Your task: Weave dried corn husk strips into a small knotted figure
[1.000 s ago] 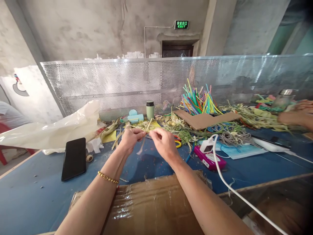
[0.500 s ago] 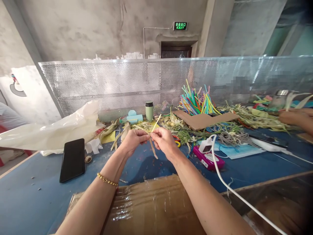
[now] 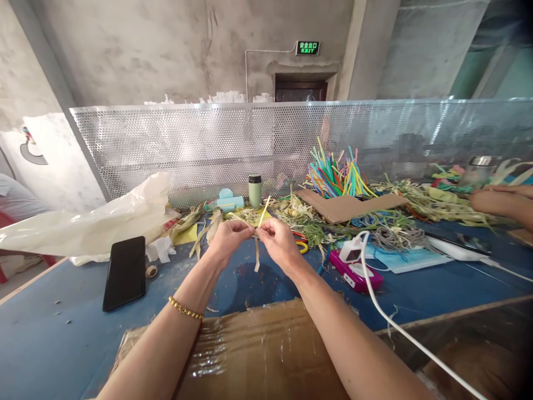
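Observation:
Over the blue table, my left hand (image 3: pixel 229 240) and my right hand (image 3: pixel 278 240) meet almost fingertip to fingertip, both closed in a pinch. Between them they hold thin dried husk strips. One pale yellow strip (image 3: pixel 265 211) sticks up from my right fingertips, and a tan strip (image 3: pixel 257 256) dangles below the join. Another thin end rises by my left fingers. How the strips cross or join is hidden by the fingertips. Just beyond lies a heap of dried husks and green stalks (image 3: pixel 297 214). Yellow-handled scissors (image 3: pixel 302 245) lie right of my right hand.
A black phone (image 3: pixel 124 273) and plastic sheeting (image 3: pixel 91 219) lie left. Behind stand a green bottle (image 3: pixel 255 191) and colourful pipe cleaners (image 3: pixel 337 175). Cardboard (image 3: pixel 266 350) is in front. A purple box (image 3: pixel 356 272) and white cable (image 3: pixel 387 316) sit right, near another person's hands (image 3: pixel 499 201).
The tan strip now hangs straighter down, its lower end swung left. My hands stay pinched in nearly the same place. The other person's hands have shifted slightly left.

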Tool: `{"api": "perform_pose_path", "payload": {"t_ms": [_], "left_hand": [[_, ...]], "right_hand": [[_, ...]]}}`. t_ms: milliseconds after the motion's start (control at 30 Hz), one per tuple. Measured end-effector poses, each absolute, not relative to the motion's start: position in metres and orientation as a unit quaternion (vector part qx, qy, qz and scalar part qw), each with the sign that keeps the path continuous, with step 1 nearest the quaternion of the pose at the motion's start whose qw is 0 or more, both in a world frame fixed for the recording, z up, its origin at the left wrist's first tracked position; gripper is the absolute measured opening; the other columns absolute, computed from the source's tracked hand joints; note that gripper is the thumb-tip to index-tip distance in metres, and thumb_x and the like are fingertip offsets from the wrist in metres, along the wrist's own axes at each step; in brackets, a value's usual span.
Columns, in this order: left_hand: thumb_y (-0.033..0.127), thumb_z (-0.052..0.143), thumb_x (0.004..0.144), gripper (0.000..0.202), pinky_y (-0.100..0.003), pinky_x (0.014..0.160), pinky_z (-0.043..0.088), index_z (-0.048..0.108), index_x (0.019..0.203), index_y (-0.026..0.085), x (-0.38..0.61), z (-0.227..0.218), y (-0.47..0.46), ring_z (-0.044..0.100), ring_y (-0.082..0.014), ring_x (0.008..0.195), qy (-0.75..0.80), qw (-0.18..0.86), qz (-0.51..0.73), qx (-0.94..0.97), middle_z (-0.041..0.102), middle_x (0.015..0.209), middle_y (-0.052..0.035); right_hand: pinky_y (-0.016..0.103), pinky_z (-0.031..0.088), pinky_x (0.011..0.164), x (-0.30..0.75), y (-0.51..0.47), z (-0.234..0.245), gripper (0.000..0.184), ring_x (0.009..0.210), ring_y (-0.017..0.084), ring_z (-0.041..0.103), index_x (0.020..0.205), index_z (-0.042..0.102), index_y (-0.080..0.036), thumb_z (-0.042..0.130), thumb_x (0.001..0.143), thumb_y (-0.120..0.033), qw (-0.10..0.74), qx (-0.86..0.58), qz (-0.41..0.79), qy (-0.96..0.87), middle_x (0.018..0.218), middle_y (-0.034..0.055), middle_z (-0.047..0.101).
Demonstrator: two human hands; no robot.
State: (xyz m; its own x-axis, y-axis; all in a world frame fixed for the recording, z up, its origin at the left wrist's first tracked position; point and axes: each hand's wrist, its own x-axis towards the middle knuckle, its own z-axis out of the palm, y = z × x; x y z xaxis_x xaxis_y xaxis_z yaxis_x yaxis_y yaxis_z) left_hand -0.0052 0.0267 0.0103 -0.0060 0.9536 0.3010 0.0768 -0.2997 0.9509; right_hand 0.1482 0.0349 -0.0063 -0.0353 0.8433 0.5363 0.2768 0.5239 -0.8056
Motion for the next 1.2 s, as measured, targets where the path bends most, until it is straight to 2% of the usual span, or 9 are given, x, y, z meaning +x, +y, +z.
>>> {"api": "perform_pose_path", "payload": {"t_ms": [233,400,533,667,900,1200], "left_hand": [[0.031,0.081,0.057,0.023,-0.026,0.056,0.034,0.066,0.058,0.013,0.003,0.011,0.025,0.046,-0.0104,0.055,0.413,0.401,0.601,0.555,0.060,0.056,0.0004],[0.027,0.084,0.055,0.025,-0.025,0.054,0.037,0.064,0.062,0.014,0.006,0.009,0.025,0.049,-0.0104,0.051,0.400,0.427,0.623,0.520,0.058,0.052,0.0021],[0.025,0.086,0.055,0.026,-0.026,0.055,0.041,0.067,0.068,0.011,0.006,0.010,0.023,0.053,-0.0110,0.052,0.382,0.483,0.605,0.505,0.063,0.057,-0.0013],[0.020,0.084,0.062,0.022,-0.026,0.057,0.043,0.064,0.062,0.011,0.006,0.015,0.018,0.055,-0.0113,0.053,0.384,0.528,0.576,0.491,0.064,0.058,-0.0034],[0.008,0.072,0.074,0.015,-0.026,0.057,0.045,0.061,0.066,0.013,0.010,0.021,0.012,0.059,-0.0119,0.056,0.408,0.531,0.572,0.474,0.064,0.064,-0.0018],[0.001,0.062,0.080,0.020,-0.026,0.058,0.048,0.062,0.063,0.012,0.016,0.025,0.007,0.057,-0.0112,0.056,0.406,0.536,0.588,0.450,0.063,0.062,-0.0022]], "right_hand": [[0.027,0.042,0.059,0.149,0.035,-0.008,0.018,0.061,0.016,0.054,0.076,0.057,-0.020,0.060,0.079,-0.037,0.539,-0.391,0.283,-0.690,0.067,0.0015,0.061],[0.026,0.034,0.052,0.149,0.029,-0.003,0.029,0.053,0.011,0.042,0.070,0.054,-0.020,0.064,0.077,-0.046,0.543,-0.359,0.343,-0.677,0.061,-0.0020,0.053],[0.025,0.030,0.048,0.149,0.027,-0.001,0.034,0.051,0.010,0.039,0.075,0.057,-0.019,0.067,0.076,-0.051,0.547,-0.347,0.367,-0.668,0.064,-0.0016,0.056],[0.025,0.031,0.048,0.149,0.029,-0.001,0.028,0.052,0.010,0.041,0.069,0.055,-0.020,0.065,0.075,-0.046,0.542,-0.358,0.350,-0.675,0.060,-0.0021,0.054],[0.026,0.038,0.055,0.146,0.029,0.000,0.017,0.057,0.013,0.049,0.064,0.056,-0.019,0.062,0.067,-0.035,0.538,-0.407,0.335,-0.658,0.060,0.0001,0.059],[0.025,0.029,0.047,0.146,0.026,0.002,0.014,0.051,0.011,0.041,0.060,0.055,-0.019,0.058,0.061,-0.033,0.535,-0.441,0.321,-0.645,0.054,-0.0027,0.052]]}}
